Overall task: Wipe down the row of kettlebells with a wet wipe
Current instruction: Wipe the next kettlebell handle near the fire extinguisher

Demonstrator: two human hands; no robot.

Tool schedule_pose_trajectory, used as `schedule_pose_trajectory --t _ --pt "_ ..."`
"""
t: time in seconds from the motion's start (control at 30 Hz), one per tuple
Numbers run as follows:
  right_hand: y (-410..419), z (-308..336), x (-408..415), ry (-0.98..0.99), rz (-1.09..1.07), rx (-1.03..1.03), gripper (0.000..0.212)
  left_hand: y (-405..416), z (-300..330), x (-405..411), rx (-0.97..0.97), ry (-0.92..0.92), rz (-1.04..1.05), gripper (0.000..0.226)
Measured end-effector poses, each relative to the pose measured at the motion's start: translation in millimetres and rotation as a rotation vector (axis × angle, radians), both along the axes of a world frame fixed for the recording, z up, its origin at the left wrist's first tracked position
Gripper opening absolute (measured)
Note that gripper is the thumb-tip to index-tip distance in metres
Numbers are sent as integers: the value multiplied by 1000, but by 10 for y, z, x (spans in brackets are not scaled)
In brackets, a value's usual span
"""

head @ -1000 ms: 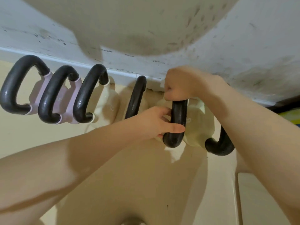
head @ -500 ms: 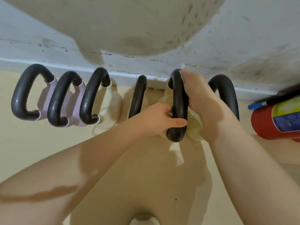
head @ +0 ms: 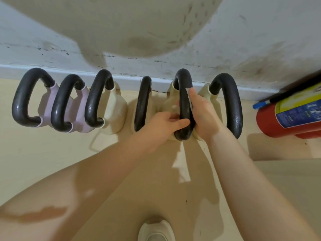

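Several kettlebells with black handles stand in a row along the wall: two lilac ones (head: 48,105) at the left, cream ones further right. My left hand (head: 163,122) grips the near end of the fifth kettlebell's handle (head: 184,94). My right hand (head: 203,113) is wrapped around the right side of that same handle, pressing a thin white wet wipe (head: 189,96) against it; only a sliver of the wipe shows under my fingers. The cream body of this kettlebell is mostly hidden by my hands.
A red fire extinguisher (head: 291,117) lies on the floor at the right, close to the last kettlebell (head: 231,105). A scuffed white wall (head: 225,49) with a skirting board runs behind the row. My shoe (head: 156,232) shows at the bottom on the beige floor.
My right hand has slid with the wipe from the far top of the handle down its right side toward me. My left hand stays on the handle's near end. The view has shifted.
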State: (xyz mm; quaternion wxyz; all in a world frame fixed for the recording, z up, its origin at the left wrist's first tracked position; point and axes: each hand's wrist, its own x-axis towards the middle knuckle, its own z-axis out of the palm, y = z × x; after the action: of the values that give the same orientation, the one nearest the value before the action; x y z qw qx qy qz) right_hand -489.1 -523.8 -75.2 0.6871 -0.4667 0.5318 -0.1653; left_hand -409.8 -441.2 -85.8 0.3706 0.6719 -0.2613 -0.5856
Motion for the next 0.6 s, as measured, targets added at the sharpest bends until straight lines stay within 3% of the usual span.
schedule_pose_trajectory --t 0.1,0.17,0.3,0.4,0.53,0.6 --pt "99 -126 13 120 72 -252 26 22 22 50 70 362 141 61" --pt "206 -229 -104 68 120 -338 21 -1 17 90 93 492 223 75" --pt "467 -371 -320 -90 135 -501 9 -33 15 76 129 500 270 87" --pt "568 -534 -322 -89 70 -530 17 -13 12 69 137 473 288 91" --pt "686 -803 -423 148 130 -714 34 33 69 -10 85 418 280 86" --pt "726 -822 -424 241 164 -712 34 37 64 -66 28 361 257 81"
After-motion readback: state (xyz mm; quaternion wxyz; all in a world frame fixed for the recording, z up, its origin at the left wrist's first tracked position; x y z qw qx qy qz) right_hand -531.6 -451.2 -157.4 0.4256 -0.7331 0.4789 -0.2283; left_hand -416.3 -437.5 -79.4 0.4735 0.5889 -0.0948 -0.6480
